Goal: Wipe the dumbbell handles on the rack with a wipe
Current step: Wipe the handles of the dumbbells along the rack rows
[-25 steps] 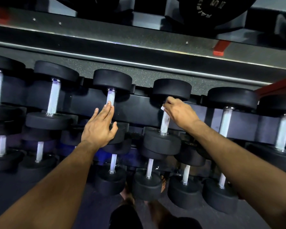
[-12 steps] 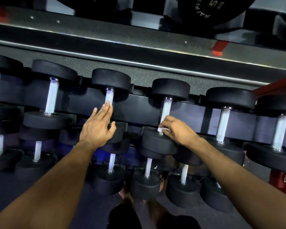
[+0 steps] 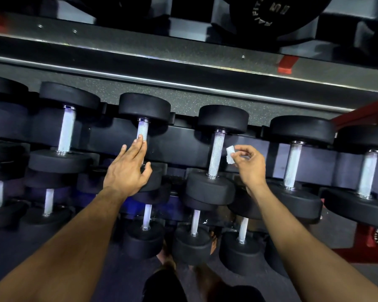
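Black dumbbells with knurled silver handles lie in rows on a dark rack [image 3: 183,149]. My right hand [image 3: 250,166] pinches a small folded white wipe [image 3: 230,154] just to the right of one upper-row handle [image 3: 216,154], a little apart from it. My left hand [image 3: 127,168] rests flat with fingers spread on the near head of the neighbouring dumbbell, fingertips touching its handle [image 3: 142,130]. Further silver handles [image 3: 292,164] stand to the right and left [image 3: 66,128].
A lower row of smaller dumbbells [image 3: 192,243] sits below my arms. A metal rail [image 3: 183,62] runs above the rack, with a black weight plate [image 3: 271,16] beyond it. Red frame parts [image 3: 362,236] stand at the right. My feet [image 3: 168,253] show on the dark floor.
My right hand slid down the middle handle with the wipe, then came off it to the right and rose. My left hand has stayed on its dumbbell.
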